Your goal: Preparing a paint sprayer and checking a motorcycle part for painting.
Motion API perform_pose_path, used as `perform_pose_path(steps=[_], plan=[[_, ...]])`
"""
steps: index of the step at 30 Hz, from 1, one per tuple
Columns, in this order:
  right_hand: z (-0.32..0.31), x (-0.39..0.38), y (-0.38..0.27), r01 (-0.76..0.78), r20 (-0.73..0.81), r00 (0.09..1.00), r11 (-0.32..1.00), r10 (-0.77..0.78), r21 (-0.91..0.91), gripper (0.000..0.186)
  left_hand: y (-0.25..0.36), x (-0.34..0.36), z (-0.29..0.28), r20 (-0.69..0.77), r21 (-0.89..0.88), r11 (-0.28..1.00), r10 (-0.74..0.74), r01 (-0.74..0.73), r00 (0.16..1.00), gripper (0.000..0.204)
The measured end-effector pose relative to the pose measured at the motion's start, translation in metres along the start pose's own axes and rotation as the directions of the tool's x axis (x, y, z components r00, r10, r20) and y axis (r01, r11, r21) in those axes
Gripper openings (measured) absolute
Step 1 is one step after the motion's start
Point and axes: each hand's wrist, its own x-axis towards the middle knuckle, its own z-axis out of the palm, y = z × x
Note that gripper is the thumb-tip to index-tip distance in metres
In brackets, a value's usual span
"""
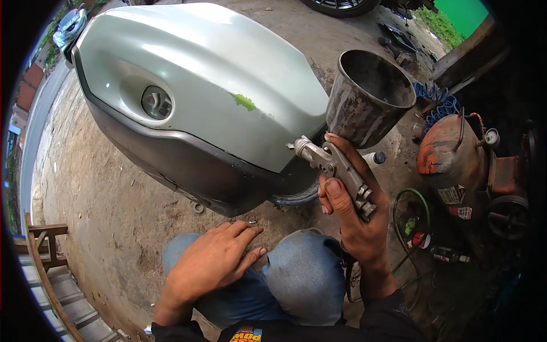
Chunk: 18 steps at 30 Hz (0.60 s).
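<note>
My right hand (364, 228) is closed round the metal body of a paint spray gun (330, 162), with fingers at its lever. A wide, stained metal cup (364, 108) sits on top of the gun, tilted with its mouth toward me. The gun's nozzle points left, at a pale silver-green car bumper (199, 74) with a round fog lamp (156, 102), dark lower trim and a bright green patch (244, 101). Over my bent knee in blue jeans lies my left hand (213, 259), holding nothing, its fingers stretched out and slightly apart.
At the right stands a rusty air compressor (450, 151) with a gauge and a coiled blue hose (441, 108). Near it a green hose (427, 211) loops by a small bottle (450, 255). A wooden frame (48, 245) is at the left, and a vehicle wheel (342, 4) behind.
</note>
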Motion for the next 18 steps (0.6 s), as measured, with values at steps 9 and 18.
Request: perform_pose_path(steps=[9, 18], plan=[[0.003, 0.010, 0.007, 0.098, -0.045, 0.994, 0.993, -0.101, -0.068, 0.050, -0.002, -0.004, -0.001, -0.014, -0.014, 1.000, 0.023, -0.024, 1.000, 0.044], [0.008, 0.011, 0.007, 0.101, -0.017, 0.995, 0.994, -0.102, -0.041, 0.049, -0.002, -0.007, -0.001, -0.012, -0.027, 1.000, 0.015, -0.015, 1.000, 0.044]])
